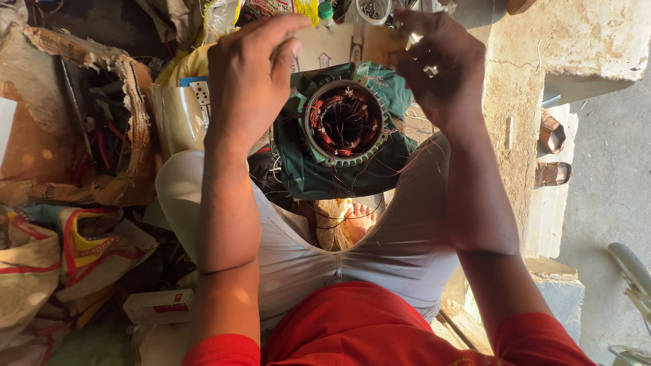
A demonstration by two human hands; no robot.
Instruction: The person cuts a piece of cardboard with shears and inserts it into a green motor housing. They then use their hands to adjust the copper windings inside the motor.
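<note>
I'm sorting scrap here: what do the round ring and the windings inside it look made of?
The round grey ribbed ring looks like dull cast or laminated metal. The reddish-orange coils inside shine like enamelled copper wire, probably; loose thin strands trail out.

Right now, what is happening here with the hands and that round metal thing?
A seated person looks down at a motor stator, a metal ring with copper windings inside, resting on a green cloth over the knees. Both hands are raised above it: the left hand hangs over its left edge, and the right hand pinches something small and shiny, too small to identify. Thin copper wires trail from the stator. A torn basket of tools sits to the left.
</note>
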